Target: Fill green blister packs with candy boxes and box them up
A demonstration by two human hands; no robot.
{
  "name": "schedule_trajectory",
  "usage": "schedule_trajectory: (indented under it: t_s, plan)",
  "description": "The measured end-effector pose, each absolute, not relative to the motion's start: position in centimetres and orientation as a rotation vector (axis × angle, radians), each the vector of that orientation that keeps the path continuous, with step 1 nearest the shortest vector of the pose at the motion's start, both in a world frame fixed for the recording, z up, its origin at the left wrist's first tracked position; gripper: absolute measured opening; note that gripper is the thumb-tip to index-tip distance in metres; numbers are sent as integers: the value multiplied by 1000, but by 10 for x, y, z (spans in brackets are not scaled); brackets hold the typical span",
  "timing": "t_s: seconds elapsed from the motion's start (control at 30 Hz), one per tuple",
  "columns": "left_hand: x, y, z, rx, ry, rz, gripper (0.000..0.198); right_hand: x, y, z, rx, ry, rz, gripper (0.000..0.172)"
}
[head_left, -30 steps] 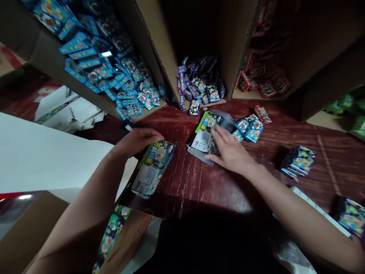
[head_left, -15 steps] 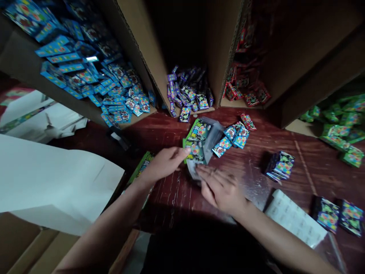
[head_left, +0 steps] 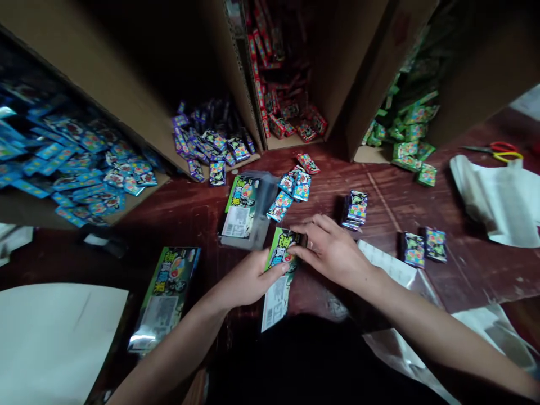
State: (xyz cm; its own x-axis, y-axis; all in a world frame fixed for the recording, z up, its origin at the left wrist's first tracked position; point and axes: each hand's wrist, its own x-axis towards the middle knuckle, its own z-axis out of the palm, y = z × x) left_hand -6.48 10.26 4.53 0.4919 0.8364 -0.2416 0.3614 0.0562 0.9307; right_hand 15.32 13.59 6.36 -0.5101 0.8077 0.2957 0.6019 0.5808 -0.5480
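In the head view, a printed plastic packet (head_left: 276, 304) with a green top and a white label hangs tilted in front of my body. My left hand (head_left: 253, 278) is closed on its left side, thumb lying across the front. At its upper right edge, my right hand (head_left: 331, 247) pinches the packet with thumb and fingers; the fingertips are partly hidden. Just beyond lies a pile of similar packets (head_left: 240, 202) with clear plastic edges. Small blue candy packs (head_left: 280, 205) and one red pack (head_left: 308, 163) lie beside that pile.
Cardboard boxes hold blue (head_left: 93, 146), purple (head_left: 211, 138), red (head_left: 291, 112) and green packs (head_left: 415, 132). More printed packets (head_left: 171, 275) lie at left. Dark packs (head_left: 355, 209) are stacked at right, near white sheets (head_left: 386, 261). Scissors (head_left: 500, 151) lie far right.
The view has swung to the right. A printed packet has come off the pile and nearer my body, with both hands now on it.
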Motion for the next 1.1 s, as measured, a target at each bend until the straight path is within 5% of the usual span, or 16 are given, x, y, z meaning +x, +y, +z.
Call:
schedule_trajectory:
  t_s: [0.07, 0.3, 0.4, 0.53, 0.63, 0.9, 1.0, 1.1]
  plan:
    - [-63, 103, 47, 1523, 1067, 465, 25, 159, 134, 70, -1123, -2329, 544, 15]
    - [-55, 98, 52, 1300, 921, 402, 47, 189, 132, 100, -740, -2574, 1007, 13]
    - [-49, 96, 50, 1234, 1136, 562, 36, 190, 125, 89, -987, -2232, 930, 12]
    - [-30, 97, 35, 1138, 1419, 925, 34, 166, 100, 55, -1383, -1758, 898, 41]
    - [-7, 96, 14, 1023, 1467, 1058, 38, 145, 84, 28, -1694, -1924, 896, 35]
    - [-5, 79, 3, 1239, 1433, 790, 57, 186, 84, 17, -1776, -2089, 809, 40]
    - [-27, 94, 37, 1645, 1620, 873, 89, 244, 111, 39, -1570, -2076, 561, 58]
    - [-34, 147, 68, 2216, 1677, 766, 77, 295, 157, 47, -1496, -2221, 259, 97]
